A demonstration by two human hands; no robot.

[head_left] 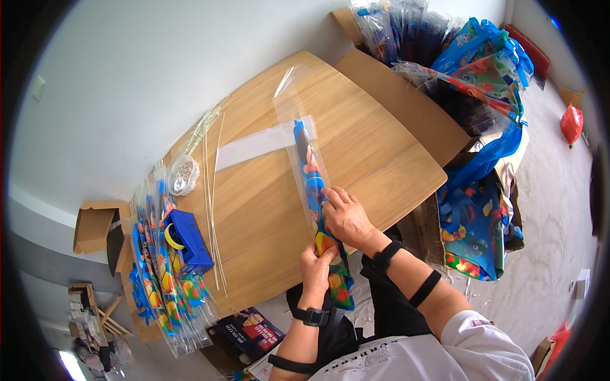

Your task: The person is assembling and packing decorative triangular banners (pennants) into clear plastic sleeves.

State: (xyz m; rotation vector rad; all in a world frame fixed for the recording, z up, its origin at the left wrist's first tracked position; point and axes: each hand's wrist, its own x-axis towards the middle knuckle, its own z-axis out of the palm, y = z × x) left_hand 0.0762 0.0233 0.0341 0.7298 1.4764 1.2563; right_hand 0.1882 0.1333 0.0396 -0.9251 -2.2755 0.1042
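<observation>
A narrow bundle of folded, brightly printed fabric (314, 184), mostly blue with red and yellow figures, lies slantwise over the table's near edge. Around its upper part is a long clear plastic sleeve (285, 114) that reaches past its far tip. My left hand (314, 267) is closed round the lower part of the bundle, thumb on top. Just above it, my right hand (346, 216) pinches the sleeve and bundle at the right side with curled fingers. The bundle's lower end (341, 289) hangs out below my left hand, beyond the table.
On the wooden table (375, 171) lie a white strip (254, 147), thin pale rods (211, 209), a tub of small pieces (183, 175) and a blue tape dispenser (189, 244). Sleeved bundles (159, 267) are piled at the left. Cardboard boxes (406, 95) with printed fabric (473, 216) stand right.
</observation>
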